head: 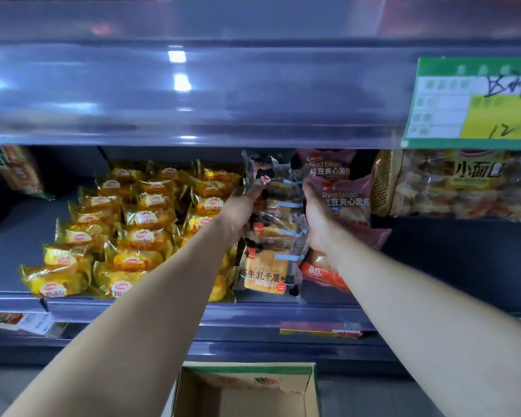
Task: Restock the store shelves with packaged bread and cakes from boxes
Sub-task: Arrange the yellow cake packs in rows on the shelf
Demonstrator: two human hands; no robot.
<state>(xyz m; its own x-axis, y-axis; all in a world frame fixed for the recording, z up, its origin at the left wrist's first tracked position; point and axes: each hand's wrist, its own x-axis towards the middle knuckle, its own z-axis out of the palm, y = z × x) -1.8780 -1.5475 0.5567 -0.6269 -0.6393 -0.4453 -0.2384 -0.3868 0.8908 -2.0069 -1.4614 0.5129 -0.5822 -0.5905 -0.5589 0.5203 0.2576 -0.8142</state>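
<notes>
My own two bare forearms (163,281), long and smooth, left hand (241,212) and right hand (318,219) at their far ends.

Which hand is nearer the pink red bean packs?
Right. The right hand sits just beside the pink red bean packs, between them and the toast packs. The left hand is on the far side of the toast packs, by the yellow bread packs.
</notes>
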